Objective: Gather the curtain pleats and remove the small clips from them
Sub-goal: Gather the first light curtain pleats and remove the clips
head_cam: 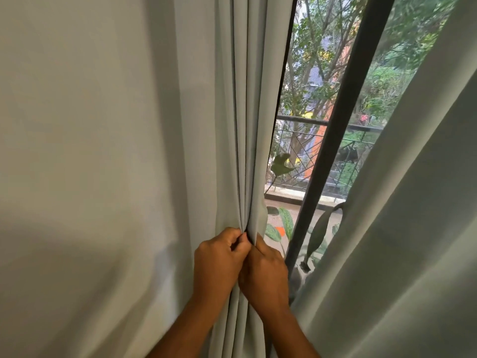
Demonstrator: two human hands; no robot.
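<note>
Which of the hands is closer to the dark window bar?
The right hand. It grips the gathered pleats just beside the window bar; the left hand pinches them on the far side.

Pleats (245, 151) hang left of window frame (343, 120), w/ second curtain (413, 228) at right.

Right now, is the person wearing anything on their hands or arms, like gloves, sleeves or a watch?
No. The left hand and the right hand are both bare, with no gloves, and no ring shows. Both forearms are uncovered to the picture's bottom edge: no sleeve, watch or bracelet shows.
</note>
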